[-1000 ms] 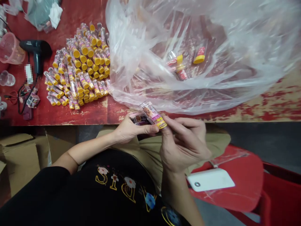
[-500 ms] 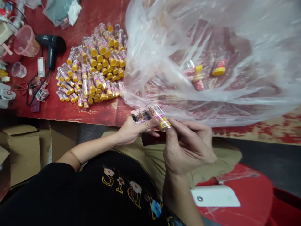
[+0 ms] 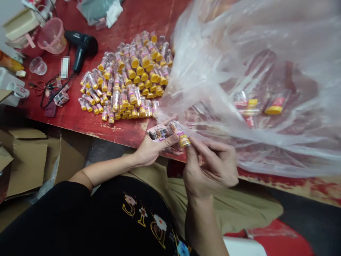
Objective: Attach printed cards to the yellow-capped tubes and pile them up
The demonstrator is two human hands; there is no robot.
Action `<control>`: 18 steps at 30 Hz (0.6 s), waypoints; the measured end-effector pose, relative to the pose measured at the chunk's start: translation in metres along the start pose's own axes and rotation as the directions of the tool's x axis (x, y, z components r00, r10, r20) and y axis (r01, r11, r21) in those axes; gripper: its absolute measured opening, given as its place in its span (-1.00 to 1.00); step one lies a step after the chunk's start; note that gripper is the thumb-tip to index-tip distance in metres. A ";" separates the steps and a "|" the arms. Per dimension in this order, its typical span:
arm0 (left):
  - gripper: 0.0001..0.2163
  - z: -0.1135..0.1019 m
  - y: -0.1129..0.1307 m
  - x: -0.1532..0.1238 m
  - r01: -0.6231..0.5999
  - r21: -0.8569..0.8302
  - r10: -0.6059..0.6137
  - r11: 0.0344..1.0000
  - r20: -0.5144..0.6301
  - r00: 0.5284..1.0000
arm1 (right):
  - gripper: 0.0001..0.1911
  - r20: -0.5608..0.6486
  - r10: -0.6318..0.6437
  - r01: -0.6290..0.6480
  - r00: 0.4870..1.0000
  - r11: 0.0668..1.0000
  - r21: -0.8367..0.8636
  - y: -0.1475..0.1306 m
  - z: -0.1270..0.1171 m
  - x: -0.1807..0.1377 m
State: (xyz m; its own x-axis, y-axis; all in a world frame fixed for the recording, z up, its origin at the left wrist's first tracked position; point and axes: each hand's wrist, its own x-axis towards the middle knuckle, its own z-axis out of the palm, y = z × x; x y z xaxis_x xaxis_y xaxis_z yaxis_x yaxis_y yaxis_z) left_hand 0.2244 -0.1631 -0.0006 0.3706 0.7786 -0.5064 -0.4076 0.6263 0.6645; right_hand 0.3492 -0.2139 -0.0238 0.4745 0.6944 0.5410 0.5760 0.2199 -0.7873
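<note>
In front of my body, my left hand (image 3: 153, 149) is closed round a small clear tube (image 3: 176, 128) with a yellow cap and a pink printed label. Its thumb presses on the tube, and several printed paper labels (image 3: 157, 133) lie in the same hand beside it. My right hand (image 3: 210, 165) pinches the capped lower end of this tube between thumb and forefinger. What the remaining right fingers cover is hidden. Beyond my left hand, a large heap of similar yellow-capped tubes (image 3: 133, 76) rests on the red table (image 3: 114, 133).
A big clear plastic bag (image 3: 213, 64) with a few red-labelled tubes (image 3: 277, 105) spreads over the right side. At left are a hair dryer (image 3: 81, 46), a pink basket (image 3: 53, 35), scissors (image 3: 37, 87) and a mug (image 3: 17, 90). Cardboard boxes (image 3: 26, 167) stand below the table edge.
My view has turned, so the heap, bag and hair dryer appear farther right and the table edge slopes more. Both hands keep their hold on the tube, with only slight movement.
</note>
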 end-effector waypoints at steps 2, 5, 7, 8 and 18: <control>-0.25 -0.008 0.002 0.002 -0.035 -0.068 0.030 0.997 -0.070 0.997 | -0.83 0.007 -0.028 0.028 1.000 0.998 0.050 0.003 0.023 0.014; -0.55 -0.023 0.005 0.001 -0.052 -0.188 0.019 0.981 -0.170 0.985 | -0.81 0.041 -0.084 0.079 0.996 0.990 0.113 0.012 0.069 0.037; -0.67 -0.034 0.004 -0.004 -0.036 -0.250 -0.015 0.968 -0.200 0.980 | -0.77 0.083 -0.102 0.092 0.991 0.989 0.116 0.023 0.100 0.046; -0.69 -0.040 0.003 -0.007 -0.031 -0.269 -0.026 0.963 -0.206 0.978 | -0.75 0.110 -0.099 0.089 0.989 0.992 0.094 0.028 0.113 0.047; -0.76 -0.053 0.006 -0.011 0.031 -0.208 -0.068 0.978 -0.175 0.982 | -0.62 0.184 0.002 0.044 0.983 0.969 -0.241 0.078 0.052 0.055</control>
State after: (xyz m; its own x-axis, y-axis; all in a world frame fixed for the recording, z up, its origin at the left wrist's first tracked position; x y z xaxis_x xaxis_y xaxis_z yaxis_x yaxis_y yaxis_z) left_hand 0.1735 -0.1657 -0.0196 0.2460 0.7290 -0.6388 -0.5603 0.6447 0.5200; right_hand 0.3860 -0.1231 -0.0712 0.3446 0.8091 0.4760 0.7398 0.0781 -0.6683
